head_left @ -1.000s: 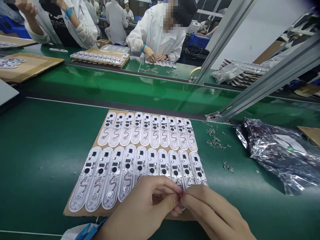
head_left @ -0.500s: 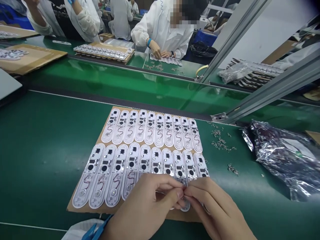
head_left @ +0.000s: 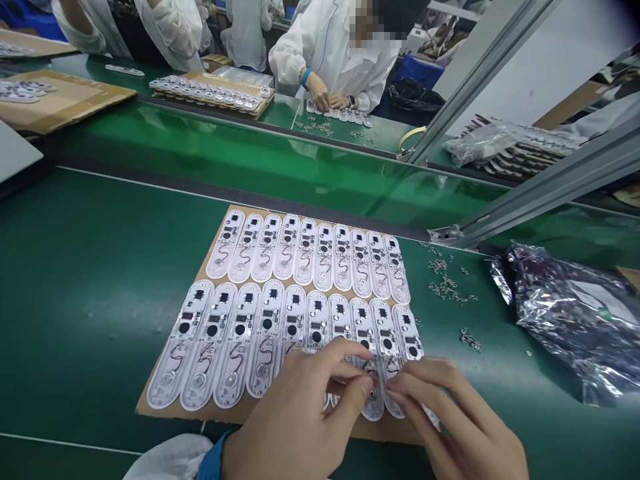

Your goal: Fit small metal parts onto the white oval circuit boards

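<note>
Two rows of long white circuit strips (head_left: 305, 250) lie side by side on a brown cardboard sheet (head_left: 210, 415). Each strip carries black chips and a thin dark wire. My left hand (head_left: 300, 417) and my right hand (head_left: 450, 417) meet over the lower right of the near row. Their fingertips rest on the rounded end of one strip (head_left: 373, 407), close to a small silver disc (head_left: 373, 395). The fingers hide part of the neighbouring strips. I cannot tell whether they pinch anything.
The cardboard rests on a green conveyor bench (head_left: 90, 280). To its right lie scattered small metal parts (head_left: 443, 283) and a crumpled silver bag (head_left: 565, 313). An aluminium rail (head_left: 545, 180) crosses the right side. Beyond, a co-worker (head_left: 335, 60) handles similar strips.
The whole scene has shifted slightly up and to the right in view. My fingertips, pressed together earlier, now sit slightly apart over the strip's end.
</note>
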A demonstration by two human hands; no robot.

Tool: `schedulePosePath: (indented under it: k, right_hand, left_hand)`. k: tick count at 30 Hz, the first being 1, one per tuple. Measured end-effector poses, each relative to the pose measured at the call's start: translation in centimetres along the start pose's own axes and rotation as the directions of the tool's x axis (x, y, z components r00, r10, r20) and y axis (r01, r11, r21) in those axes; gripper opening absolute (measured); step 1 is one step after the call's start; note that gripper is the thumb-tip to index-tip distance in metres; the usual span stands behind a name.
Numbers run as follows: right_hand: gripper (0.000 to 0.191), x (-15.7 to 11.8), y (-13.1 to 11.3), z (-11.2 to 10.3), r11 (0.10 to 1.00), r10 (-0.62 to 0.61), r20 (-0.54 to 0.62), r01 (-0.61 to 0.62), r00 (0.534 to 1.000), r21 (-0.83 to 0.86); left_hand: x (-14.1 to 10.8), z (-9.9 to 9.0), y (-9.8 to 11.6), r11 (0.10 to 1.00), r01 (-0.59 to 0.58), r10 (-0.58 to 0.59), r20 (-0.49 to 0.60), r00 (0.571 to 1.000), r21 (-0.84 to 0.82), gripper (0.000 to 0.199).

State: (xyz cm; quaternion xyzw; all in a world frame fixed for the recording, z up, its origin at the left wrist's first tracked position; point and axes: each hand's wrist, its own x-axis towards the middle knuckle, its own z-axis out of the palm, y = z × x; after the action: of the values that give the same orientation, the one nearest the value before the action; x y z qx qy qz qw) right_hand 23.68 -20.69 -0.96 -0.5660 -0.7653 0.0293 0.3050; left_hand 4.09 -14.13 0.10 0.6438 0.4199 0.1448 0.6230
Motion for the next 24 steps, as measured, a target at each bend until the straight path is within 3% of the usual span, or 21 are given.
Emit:
schedulePosePath:
  k: [1, 3, 6, 7, 8, 10, 17, 21, 24]
  right_hand:
    - [0.015, 0.1, 0.3, 0.0, 0.999, 0.01, 0.022, -0.009, 1.0, -0.033]
    - [0.017, 0.5, 1.1, 0.2, 0.996, 0.009, 0.093, 0.0, 0.996, -0.089]
    - [0.021, 0.9, 1.9, 0.6, 0.99, -0.005, 0.279, 0.044, 0.96, -0.135]
    - [0.024, 0.9, 2.1, 0.7, 0.988, -0.008, 0.334, 0.058, 0.942, -0.141]
    - [0.027, 0.9, 2.2, 0.8, 0.987, -0.01, 0.378, 0.07, 0.926, -0.146]
    - [0.032, 0.9, 2.1, 0.9, 0.982, -0.017, 0.427, 0.095, 0.904, -0.162]
    - [0.038, 2.1, 1.3, 0.6, 0.943, -0.116, 0.505, 0.255, 0.855, -0.215]
    - [0.041, 2.6, 1.0, 1.1, 0.914, -0.138, 0.528, 0.313, 0.838, -0.258]
    - [0.038, 2.7, 0.7, 1.6, 0.85, -0.149, 0.59, 0.408, 0.793, -0.333]
  left_hand:
    - [-0.1, 0.0, -0.3, 0.993, -0.058, 0.059, -0.008, 0.998, 0.108, 0.026]
    - [-0.3, 0.0, -1.0, 0.912, -0.284, 0.267, 0.098, 0.959, 0.295, 0.025]
    - [-0.2, 0.1, -1.8, 0.634, -0.649, 0.546, 0.35, 0.761, 0.421, 0.024]
    - [-0.1, 0.3, -2.0, 0.557, -0.699, 0.583, 0.389, 0.714, 0.449, 0.025]
    - [0.0, 0.4, -2.2, 0.511, -0.713, 0.601, 0.393, 0.696, 0.481, 0.025]
    - [0.1, 0.7, -2.6, 0.489, -0.702, 0.618, 0.362, 0.698, 0.519, 0.025]
    - [0.1, 1.1, -3.3, 0.574, -0.664, 0.613, 0.286, 0.736, 0.479, 0.029]
    - [0.2, 0.6, -2.1, 0.624, -0.637, 0.516, 0.374, 0.771, 0.453, 0.031]
    - [0.3, 0.3, -1.3, 0.654, -0.613, 0.443, 0.433, 0.785, 0.442, 0.036]
